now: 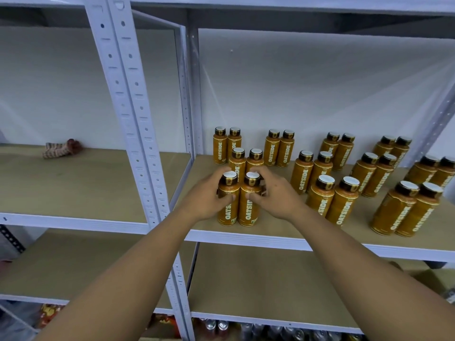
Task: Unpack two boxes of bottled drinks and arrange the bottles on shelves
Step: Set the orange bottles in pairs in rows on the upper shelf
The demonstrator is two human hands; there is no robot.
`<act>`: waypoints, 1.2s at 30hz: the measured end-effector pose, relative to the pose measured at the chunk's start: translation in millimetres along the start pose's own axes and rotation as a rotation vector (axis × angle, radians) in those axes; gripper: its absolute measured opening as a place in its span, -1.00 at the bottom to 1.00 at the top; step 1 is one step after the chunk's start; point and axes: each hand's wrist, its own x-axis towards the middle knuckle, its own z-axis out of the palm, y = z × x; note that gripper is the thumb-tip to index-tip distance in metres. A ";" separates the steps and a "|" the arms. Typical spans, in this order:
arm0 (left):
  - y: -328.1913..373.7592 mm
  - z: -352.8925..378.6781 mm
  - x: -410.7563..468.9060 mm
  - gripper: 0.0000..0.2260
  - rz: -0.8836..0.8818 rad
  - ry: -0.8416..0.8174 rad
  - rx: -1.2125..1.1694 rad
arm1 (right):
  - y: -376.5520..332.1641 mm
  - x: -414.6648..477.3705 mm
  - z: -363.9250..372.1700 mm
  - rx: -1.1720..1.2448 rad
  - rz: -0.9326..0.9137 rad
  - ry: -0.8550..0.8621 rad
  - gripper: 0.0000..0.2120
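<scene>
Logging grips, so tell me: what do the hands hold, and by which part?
The left hand grips the left front bottle and the right hand the right front bottle, each round the upper body just below the cap.

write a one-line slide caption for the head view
Left hand grips one orange Oatside bottle, right hand its neighbour, at the front of a shelf lined with bottle pairs.

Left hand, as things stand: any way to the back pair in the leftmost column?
Probably not cleanly. The left hand grips the front-left bottle, the right hand the front-right bottle, and the middle pair stands right before the back pair. Only their caps look reachable, from above.
</scene>
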 end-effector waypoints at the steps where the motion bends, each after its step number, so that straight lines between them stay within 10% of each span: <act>1: -1.5 -1.3 -1.3 -0.39 0.002 0.003 0.001 | -1.4 0.2 2.1 0.013 0.004 0.005 -0.37; 36: -27.5 -20.3 -16.0 -0.38 -0.076 0.043 -0.001 | -26.9 5.2 34.7 0.115 0.034 0.052 -0.33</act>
